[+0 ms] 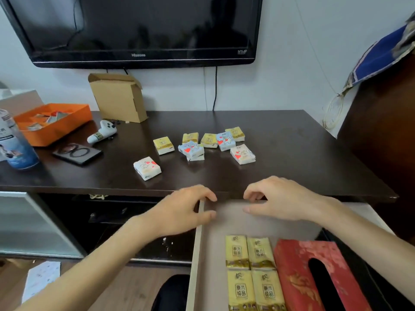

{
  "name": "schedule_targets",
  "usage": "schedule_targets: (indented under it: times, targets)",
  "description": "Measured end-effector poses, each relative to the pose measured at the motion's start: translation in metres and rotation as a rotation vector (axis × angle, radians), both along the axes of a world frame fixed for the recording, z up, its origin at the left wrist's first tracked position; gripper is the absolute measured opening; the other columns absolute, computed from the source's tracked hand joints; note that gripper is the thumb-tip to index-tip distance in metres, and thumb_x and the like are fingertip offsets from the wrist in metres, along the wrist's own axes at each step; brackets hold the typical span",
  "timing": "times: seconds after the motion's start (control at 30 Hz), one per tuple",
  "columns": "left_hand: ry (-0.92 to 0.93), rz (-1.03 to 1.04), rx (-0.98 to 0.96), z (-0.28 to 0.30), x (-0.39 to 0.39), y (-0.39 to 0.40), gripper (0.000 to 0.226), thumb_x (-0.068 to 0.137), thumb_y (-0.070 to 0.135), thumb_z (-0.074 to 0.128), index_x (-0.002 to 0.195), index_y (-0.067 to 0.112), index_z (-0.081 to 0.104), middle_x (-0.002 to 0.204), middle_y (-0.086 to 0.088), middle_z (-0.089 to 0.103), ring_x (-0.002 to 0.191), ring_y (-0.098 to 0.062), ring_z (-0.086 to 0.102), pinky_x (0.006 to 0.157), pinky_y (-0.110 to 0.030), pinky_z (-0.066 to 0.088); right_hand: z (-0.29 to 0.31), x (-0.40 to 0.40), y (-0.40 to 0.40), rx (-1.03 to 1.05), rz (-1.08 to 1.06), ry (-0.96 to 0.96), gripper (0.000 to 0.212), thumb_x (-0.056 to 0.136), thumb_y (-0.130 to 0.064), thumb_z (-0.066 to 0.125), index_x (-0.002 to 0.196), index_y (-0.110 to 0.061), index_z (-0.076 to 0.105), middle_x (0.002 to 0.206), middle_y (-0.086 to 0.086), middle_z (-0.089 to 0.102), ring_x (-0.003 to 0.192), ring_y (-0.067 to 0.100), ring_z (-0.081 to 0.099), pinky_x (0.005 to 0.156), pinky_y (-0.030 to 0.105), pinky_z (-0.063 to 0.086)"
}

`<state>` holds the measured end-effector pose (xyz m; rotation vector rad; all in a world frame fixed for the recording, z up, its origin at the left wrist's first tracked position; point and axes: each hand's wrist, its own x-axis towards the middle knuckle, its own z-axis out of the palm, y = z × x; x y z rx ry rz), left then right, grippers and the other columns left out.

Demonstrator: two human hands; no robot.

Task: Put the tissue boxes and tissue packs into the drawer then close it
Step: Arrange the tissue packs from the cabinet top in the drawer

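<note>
Head cam view here, looking down at a pulled-out pale beige wooden drawer (215, 243) under a dark brown wooden tabletop (280, 142); both hands are hovering over the back end of the drawer, right below the tabletop's front edge. The left hand (186, 209) is loosely curled, thumb and fingers apart, nothing in it; it sits over the drawer's left wall. The right hand (280, 198) is just beside it, same loose half-open claw shape, also empty; the two thumbs point at each other with a gap between them.

Nearer to the person than the hands, inside the drawer: four yellow plastic-wrapped tissue packs (251, 272) laid in a two-by-two block; touching their right side is a red patterned tissue box (296, 279) with a dark oval slot on top, lying under the right forearm.

Beyond the hands, up on the tabletop: a scatter of small pocket tissue packs (208, 144), some yellow, some white or pale blue with red hearts; one white heart-print pack (147, 168) sits apart, beyond the left hand and closest to it.

Way off past the left hand there's an orange open tray (52, 122), a white game controller (102, 131), a tan cardboard box (118, 97) leaning against the wall, and a black flat-screen TV (139, 30) mounted above.
</note>
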<state>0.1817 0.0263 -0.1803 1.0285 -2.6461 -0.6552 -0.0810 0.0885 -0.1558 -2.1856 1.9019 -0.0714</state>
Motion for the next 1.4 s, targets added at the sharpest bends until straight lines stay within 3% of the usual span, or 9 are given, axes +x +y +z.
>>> schedule_targets:
  times: [0.2, 0.33, 0.5, 0.67, 0.9, 1.07, 1.2, 1.3, 1.4]
  targets:
    - [0.051, 0.253, -0.064, 0.052, 0.025, -0.128, 0.035, 0.09, 0.037, 0.066, 0.123, 0.025, 0.062, 0.119, 0.009, 0.065, 0.109, -0.009, 0.061, 0.082, -0.022, 0.048, 0.036, 0.016, -0.129, -0.138, 0.018, -0.253, 0.014, 0.095, -0.035, 0.065, 0.103, -0.03, 0.075, 0.093, -0.02, 0.069, 0.085, -0.004, 0.065, 0.082, 0.028, 0.054]
    - [-0.114, 0.366, -0.123, 0.05, 0.033, -0.209, 0.043, 0.088, 0.035, 0.07, 0.127, 0.02, 0.06, 0.132, -0.001, 0.059, 0.117, -0.019, 0.055, 0.089, -0.029, 0.044, 0.041, 0.039, -0.222, -0.181, 0.047, -0.383, 0.014, 0.096, -0.022, 0.064, 0.104, -0.022, 0.076, 0.099, -0.012, 0.073, 0.086, 0.003, 0.066, 0.076, 0.028, 0.051]
    - [-0.301, 0.408, -0.057, 0.024, 0.03, -0.268, 0.054, 0.078, 0.045, 0.078, 0.122, 0.019, 0.06, 0.134, -0.002, 0.05, 0.115, -0.02, 0.052, 0.091, -0.033, 0.046, 0.019, 0.066, -0.302, -0.082, 0.042, -0.232, 0.036, 0.092, -0.032, 0.071, 0.125, -0.02, 0.066, 0.128, -0.003, 0.065, 0.114, 0.018, 0.061, 0.099, 0.042, 0.051]
    - [-0.314, 0.396, 0.063, 0.009, 0.031, -0.295, 0.052, 0.077, 0.039, 0.081, 0.118, 0.025, 0.051, 0.12, 0.0, 0.055, 0.098, -0.016, 0.053, 0.073, -0.027, 0.043, 0.005, 0.07, -0.341, 0.119, 0.016, -0.188, 0.058, 0.08, -0.046, 0.082, 0.128, -0.025, 0.057, 0.131, 0.0, 0.058, 0.112, 0.02, 0.057, 0.091, 0.039, 0.051]
    - [-0.26, 0.409, 0.033, 0.007, 0.033, -0.296, 0.047, 0.077, 0.041, 0.081, 0.109, 0.027, 0.049, 0.109, 0.005, 0.052, 0.093, -0.014, 0.053, 0.062, -0.023, 0.039, 0.003, 0.082, -0.359, 0.101, -0.016, -0.112, 0.086, 0.072, -0.049, 0.089, 0.143, -0.019, 0.052, 0.138, 0.004, 0.057, 0.121, 0.025, 0.057, 0.101, 0.044, 0.049]
    - [-0.174, 0.444, -0.009, 0.023, 0.039, -0.281, 0.05, 0.075, 0.043, 0.082, 0.109, 0.027, 0.05, 0.108, 0.003, 0.056, 0.093, -0.016, 0.056, 0.071, -0.029, 0.047, 0.007, 0.082, -0.344, -0.266, -0.042, -0.073, 0.077, 0.076, -0.058, 0.08, 0.14, -0.027, 0.051, 0.13, -0.001, 0.062, 0.109, 0.021, 0.058, 0.078, 0.037, 0.047]
    - [-0.071, 0.457, -0.01, 0.042, 0.039, -0.256, 0.067, 0.074, 0.043, 0.083, 0.123, 0.026, 0.041, 0.116, -0.001, 0.06, 0.097, -0.016, 0.06, 0.084, -0.035, 0.054, 0.025, 0.067, -0.309, -0.443, -0.078, -0.246, 0.076, 0.076, -0.063, 0.076, 0.139, -0.028, 0.052, 0.126, -0.007, 0.061, 0.109, 0.017, 0.058, 0.085, 0.041, 0.053]
    - [-0.057, 0.393, -0.042, 0.053, 0.033, -0.224, 0.091, 0.072, 0.045, 0.084, 0.144, 0.022, 0.034, 0.134, -0.001, 0.057, 0.108, -0.017, 0.059, 0.091, -0.032, 0.05, 0.036, 0.051, -0.265, -0.427, -0.08, -0.265, 0.08, 0.069, -0.077, 0.065, 0.134, -0.031, 0.056, 0.119, -0.012, 0.063, 0.105, 0.015, 0.061, 0.082, 0.041, 0.054]
    - [-0.152, 0.318, -0.09, 0.054, 0.021, -0.181, 0.095, 0.071, 0.052, 0.081, 0.149, 0.02, 0.037, 0.14, -0.001, 0.055, 0.119, -0.021, 0.057, 0.093, -0.03, 0.046, 0.029, 0.035, -0.209, -0.365, -0.08, -0.247, 0.088, 0.063, -0.085, 0.054, 0.134, -0.033, 0.058, 0.122, -0.014, 0.065, 0.107, 0.016, 0.061, 0.083, 0.04, 0.053]
